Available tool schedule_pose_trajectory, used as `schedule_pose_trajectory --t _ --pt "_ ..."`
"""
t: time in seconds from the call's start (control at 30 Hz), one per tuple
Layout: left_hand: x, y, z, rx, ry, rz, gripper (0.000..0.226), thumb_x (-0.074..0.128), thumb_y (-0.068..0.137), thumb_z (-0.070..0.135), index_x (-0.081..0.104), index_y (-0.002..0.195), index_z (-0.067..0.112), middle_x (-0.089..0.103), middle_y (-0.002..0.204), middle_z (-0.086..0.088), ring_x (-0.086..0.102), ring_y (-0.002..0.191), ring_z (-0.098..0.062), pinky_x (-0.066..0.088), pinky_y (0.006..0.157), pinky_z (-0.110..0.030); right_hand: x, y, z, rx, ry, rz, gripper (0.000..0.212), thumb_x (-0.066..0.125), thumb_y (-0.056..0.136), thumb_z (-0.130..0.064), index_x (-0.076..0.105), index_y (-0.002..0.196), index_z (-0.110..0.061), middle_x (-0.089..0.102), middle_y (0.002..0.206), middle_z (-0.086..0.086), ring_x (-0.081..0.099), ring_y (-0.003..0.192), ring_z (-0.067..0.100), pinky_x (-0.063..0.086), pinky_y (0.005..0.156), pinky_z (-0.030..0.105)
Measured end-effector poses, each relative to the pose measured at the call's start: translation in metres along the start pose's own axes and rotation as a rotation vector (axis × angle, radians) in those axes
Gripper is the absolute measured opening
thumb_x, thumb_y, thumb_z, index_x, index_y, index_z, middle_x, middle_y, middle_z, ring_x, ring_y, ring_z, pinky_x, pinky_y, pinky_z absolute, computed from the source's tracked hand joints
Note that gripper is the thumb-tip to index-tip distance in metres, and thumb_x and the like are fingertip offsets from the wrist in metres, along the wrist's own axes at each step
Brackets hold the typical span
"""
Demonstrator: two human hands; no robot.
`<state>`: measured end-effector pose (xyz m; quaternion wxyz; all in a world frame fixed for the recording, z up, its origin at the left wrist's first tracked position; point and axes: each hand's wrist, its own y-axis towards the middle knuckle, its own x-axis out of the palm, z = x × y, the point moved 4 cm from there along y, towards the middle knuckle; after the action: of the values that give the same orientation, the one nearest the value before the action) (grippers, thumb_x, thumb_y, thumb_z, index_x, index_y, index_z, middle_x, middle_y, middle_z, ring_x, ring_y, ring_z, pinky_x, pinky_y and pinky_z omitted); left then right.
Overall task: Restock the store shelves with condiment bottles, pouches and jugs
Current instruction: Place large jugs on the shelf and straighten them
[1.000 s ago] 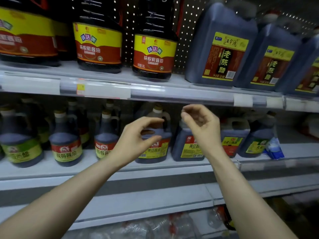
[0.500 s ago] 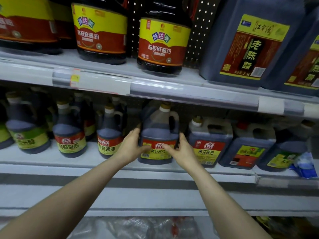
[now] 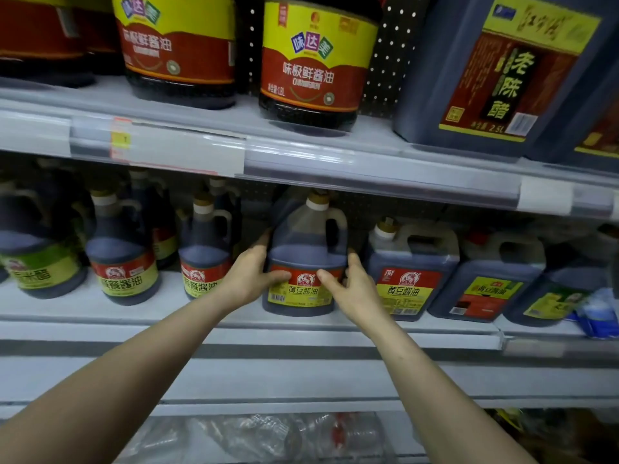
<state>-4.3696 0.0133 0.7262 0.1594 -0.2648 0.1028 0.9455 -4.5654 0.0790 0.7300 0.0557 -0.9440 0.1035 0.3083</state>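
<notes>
Left hand [image 3: 249, 274] and right hand [image 3: 348, 289] both clamp the soy jug [image 3: 306, 259], thumbs across its label, fingers wrapped round the sides. Jug stands upright at the middle shelf [image 3: 167, 316] front edge, just beside a squarer jug [image 3: 410, 272]. Looks like the facing step. Next: square the label forward, then let go.
</notes>
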Motion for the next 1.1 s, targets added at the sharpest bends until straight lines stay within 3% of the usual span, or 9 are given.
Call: schedule_pose_trajectory --t 0.23,0.33,0.47,0.57,0.7,0.8,0.87,1.0,1.1 --pt "0.002 0.000 0.003 0.013 0.036 0.009 0.071 0.077 0.084 0.018 0.040 0.143 0.011 0.060 0.133 -0.010 0.058 0.119 -0.022 0.047 0.089 -0.025 0.000 -0.007 -0.001 -0.005 0.002 -0.002 0.073 0.056 0.100 -0.044 0.017 0.159 -0.024 0.049 0.151 0.001 0.050 0.136 0.025 0.048 0.108 0.047" --pt "0.002 -0.007 0.006 0.063 0.107 0.085 0.069 0.076 0.085 0.019 0.039 0.143 0.012 0.057 0.133 -0.010 0.055 0.123 -0.024 0.049 0.094 -0.030 0.000 -0.009 -0.002 0.003 0.020 -0.003 0.071 0.055 0.101 -0.041 0.017 0.159 -0.024 0.046 0.154 0.002 0.047 0.139 0.026 0.046 0.110 0.049" --pt "0.006 -0.027 0.024 0.287 0.193 0.277 0.077 0.072 0.088 0.011 0.030 0.153 0.012 0.043 0.147 -0.013 0.042 0.135 -0.024 0.036 0.107 -0.029 -0.003 -0.026 0.004 -0.016 0.162 0.083 0.068 0.061 0.100 -0.031 0.026 0.158 -0.026 0.046 0.154 0.001 0.046 0.139 0.018 0.043 0.114 0.042" --pt "0.017 -0.038 0.045 0.497 0.258 0.375 0.071 0.071 0.087 0.001 0.036 0.149 0.004 0.037 0.153 -0.019 0.033 0.142 -0.028 0.027 0.114 -0.029 -0.012 -0.041 0.010 -0.062 0.263 0.169 0.056 0.063 0.098 -0.017 0.043 0.150 -0.022 0.058 0.142 -0.001 0.054 0.130 0.010 0.046 0.110 0.033" --pt "0.046 -0.039 0.076 0.669 0.254 0.255 0.069 0.068 0.088 0.001 0.039 0.149 0.011 0.039 0.152 -0.010 0.036 0.141 -0.020 0.022 0.115 -0.015 -0.044 -0.054 0.019 -0.132 0.265 0.325 0.033 0.065 0.096 -0.006 0.062 0.128 -0.013 0.069 0.115 -0.004 0.066 0.106 0.005 0.054 0.099 0.029" --pt "0.073 -0.030 0.087 0.604 0.205 0.157 0.080 0.072 0.087 0.007 0.029 0.154 0.018 0.033 0.157 -0.005 0.027 0.141 -0.004 0.020 0.112 -0.009 -0.079 -0.056 0.031 -0.169 0.207 0.516 0.023 0.068 0.094 -0.008 0.063 0.116 -0.014 0.069 0.103 -0.003 0.066 0.095 0.010 0.057 0.091 0.033" --pt "0.091 -0.023 0.088 0.484 0.168 0.131 0.088 0.074 0.087 0.015 0.020 0.156 0.019 0.027 0.160 -0.002 0.021 0.140 0.001 0.017 0.111 -0.011 -0.100 -0.055 0.044 -0.143 0.178 0.587 0.033 0.072 0.091 -0.011 0.056 0.120 -0.017 0.065 0.110 -0.001 0.065 0.099 0.014 0.056 0.090 0.036" --pt "0.131 -0.010 0.094 0.309 0.136 0.083 0.092 0.072 0.089 0.022 0.011 0.158 0.015 0.021 0.163 -0.003 0.024 0.148 -0.015 0.022 0.115 -0.023 -0.134 -0.045 0.076 -0.064 0.173 0.567 0.060 0.079 0.086 -0.017 0.046 0.135 -0.017 0.055 0.130 0.002 0.062 0.109 0.017 0.056 0.094 0.036" --pt "0.144 -0.003 0.098 0.214 0.064 0.094 0.093 0.071 0.090 0.023 0.008 0.158 0.019 0.029 0.161 -0.003 0.034 0.145 -0.019 0.034 0.117 -0.037 -0.141 -0.034 0.095 -0.022 0.122 0.466 0.065 0.080 0.085 -0.024 0.047 0.141 -0.015 0.060 0.133 0.004 0.062 0.114 0.019 0.055 0.099 0.044"
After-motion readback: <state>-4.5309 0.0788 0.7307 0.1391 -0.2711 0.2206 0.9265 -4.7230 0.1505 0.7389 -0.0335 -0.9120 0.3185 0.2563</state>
